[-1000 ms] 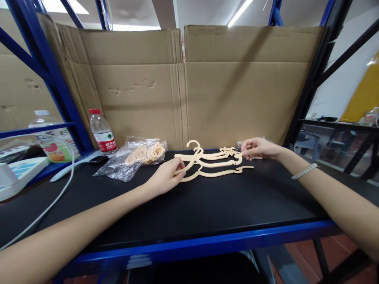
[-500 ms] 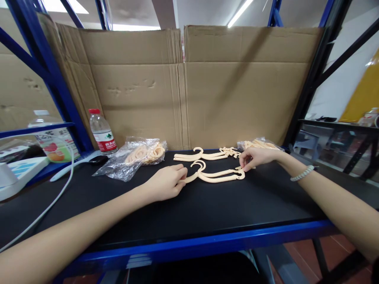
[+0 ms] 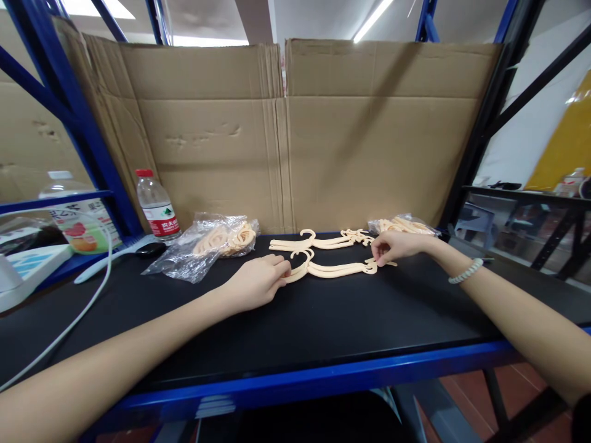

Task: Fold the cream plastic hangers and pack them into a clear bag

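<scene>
Our left hand (image 3: 257, 283): pinching near hangers (image 3: 339, 271), left end
Our right hand (image 3: 398, 246): pinching their right end
Far hangers (image 3: 330, 244): just behind

The left hand (image 3: 257, 282) and left forearm (image 3: 138, 352) are bare up to the near left edge of the view. On the right, the right hand (image 3: 398, 247) and right forearm (image 3: 517, 317) are bare too, apart from a pale, whitish bracelet (image 3: 465, 271) around the wrist, ridged like a coil or beads. Near right, a black patch (image 3: 582, 419) shows; whether it is a sleeve cannot be told.
</scene>
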A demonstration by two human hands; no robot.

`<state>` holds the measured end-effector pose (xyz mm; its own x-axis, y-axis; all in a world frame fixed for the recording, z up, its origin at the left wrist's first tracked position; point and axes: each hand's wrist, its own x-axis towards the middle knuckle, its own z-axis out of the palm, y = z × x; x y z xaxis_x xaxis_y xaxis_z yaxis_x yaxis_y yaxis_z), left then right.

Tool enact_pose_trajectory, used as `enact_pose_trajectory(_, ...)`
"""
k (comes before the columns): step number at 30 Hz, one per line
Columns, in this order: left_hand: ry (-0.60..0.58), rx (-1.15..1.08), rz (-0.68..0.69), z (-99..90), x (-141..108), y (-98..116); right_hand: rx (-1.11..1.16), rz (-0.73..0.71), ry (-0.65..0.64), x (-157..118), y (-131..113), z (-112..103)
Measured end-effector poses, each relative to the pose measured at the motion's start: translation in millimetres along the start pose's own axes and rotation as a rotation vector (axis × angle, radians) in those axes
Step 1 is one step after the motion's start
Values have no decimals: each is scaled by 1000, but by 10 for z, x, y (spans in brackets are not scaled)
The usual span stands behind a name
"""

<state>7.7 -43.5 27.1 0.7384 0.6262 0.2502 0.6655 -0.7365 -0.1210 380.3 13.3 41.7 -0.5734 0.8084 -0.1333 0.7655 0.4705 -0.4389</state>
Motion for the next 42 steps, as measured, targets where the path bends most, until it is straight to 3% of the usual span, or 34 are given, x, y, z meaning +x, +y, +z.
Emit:
enact_pose_trajectory(14, 132, -123, -28, 89, 13, -86, -75, -27, 143, 23, 61, 10)
enact_pose_trajectory(20, 140, -117, -18, 109, 17, -106, -230, -53, 496, 110, 86, 45)
enact_pose_trajectory(22, 150, -121, -13, 113, 19, -102, -281, -62, 554, 175, 114, 89)
enact_pose_trajectory(29, 185, -141, -10, 99, 15, -61, -440, -168, 520, 459, 186, 281)
enact_pose_trajectory(36, 205, -154, -8, 126, 19, -67, -452, -196, 519, 570, 116, 315)
enact_pose_trajectory(42, 243, -147, -17, 110, 13, -57, -386, -229, 612, 574, 7, 332)
